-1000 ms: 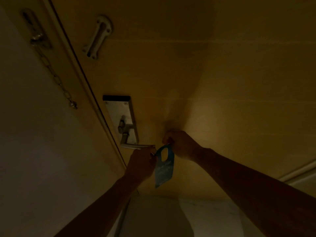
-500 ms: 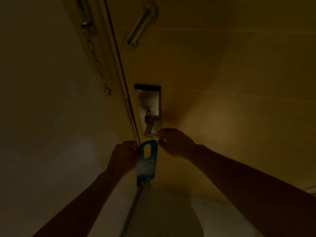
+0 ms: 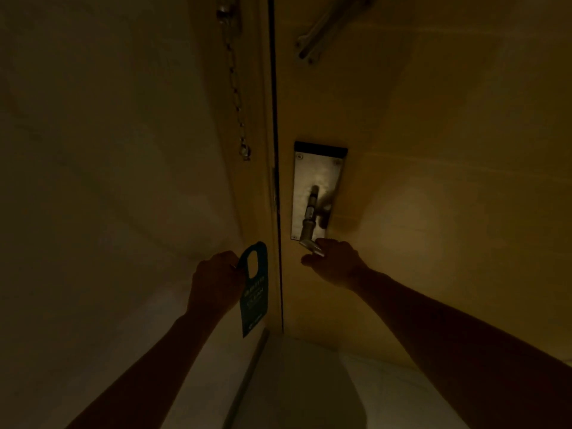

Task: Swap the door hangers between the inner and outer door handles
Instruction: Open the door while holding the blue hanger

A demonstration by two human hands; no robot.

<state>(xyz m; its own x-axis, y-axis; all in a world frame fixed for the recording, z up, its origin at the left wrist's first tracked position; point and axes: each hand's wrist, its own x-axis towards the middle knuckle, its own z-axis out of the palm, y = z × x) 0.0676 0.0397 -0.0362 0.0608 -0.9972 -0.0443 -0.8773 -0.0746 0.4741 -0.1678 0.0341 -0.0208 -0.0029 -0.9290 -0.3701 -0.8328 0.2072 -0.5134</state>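
Note:
A dark teal door hanger [image 3: 254, 292] with a cut-out hole hangs down from my left hand [image 3: 216, 281], which grips its upper left edge, left of the door's edge. My right hand [image 3: 335, 263] wraps the end of the metal lever handle [image 3: 309, 221]. The lever sticks out of a steel plate [image 3: 318, 178] on the wooden door [image 3: 433, 181]. No hanger is on this handle. The room is very dim.
A security chain [image 3: 236, 97] hangs on the frame left of the door's edge. Its slide bracket [image 3: 322, 29] is mounted on the door above the plate. A pale wall [image 3: 108, 150] fills the left side; light floor [image 3: 309, 382] lies below.
The hanger came off the lever and moved left with my left hand. My right hand let go of it and took the lever's end. The view swung left.

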